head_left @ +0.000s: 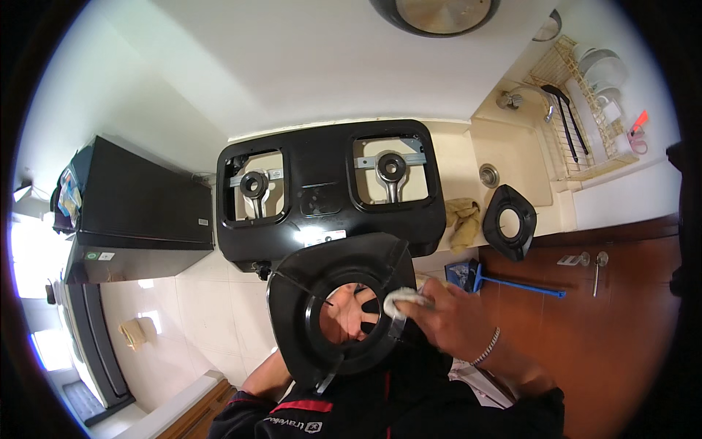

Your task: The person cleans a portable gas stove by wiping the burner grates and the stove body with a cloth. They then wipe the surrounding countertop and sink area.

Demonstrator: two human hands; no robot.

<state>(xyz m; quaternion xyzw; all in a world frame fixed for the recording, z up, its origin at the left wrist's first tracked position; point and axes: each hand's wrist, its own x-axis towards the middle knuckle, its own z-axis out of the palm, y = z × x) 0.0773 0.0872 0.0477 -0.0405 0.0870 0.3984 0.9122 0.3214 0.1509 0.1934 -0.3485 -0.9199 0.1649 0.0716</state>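
Note:
A black metal stove drip pan point(296, 324) with prongs and a round hole is held up before my chest. My left hand point(349, 315) is behind it, its palm and fingers seen through the hole; whether the fingers grip the pan is hidden. At the pan's right side my right hand point(439, 313) pinches a white cloth point(397, 302) against the surface. Beyond is a black two-burner gas stove point(323, 159), its two square openings uncovered around the burners. A second black drip pan point(522, 244) lies at the sink's front edge.
A tan cloth point(464, 222) hangs over the counter edge between stove and sink point(515, 148). A wire dish rack point(603, 164) with dishes and black utensils stands at the right. Brown cabinet doors point(548, 324), a blue-handled dustpan or brush point(515, 285) and a black refrigerator point(148, 203) surround the area.

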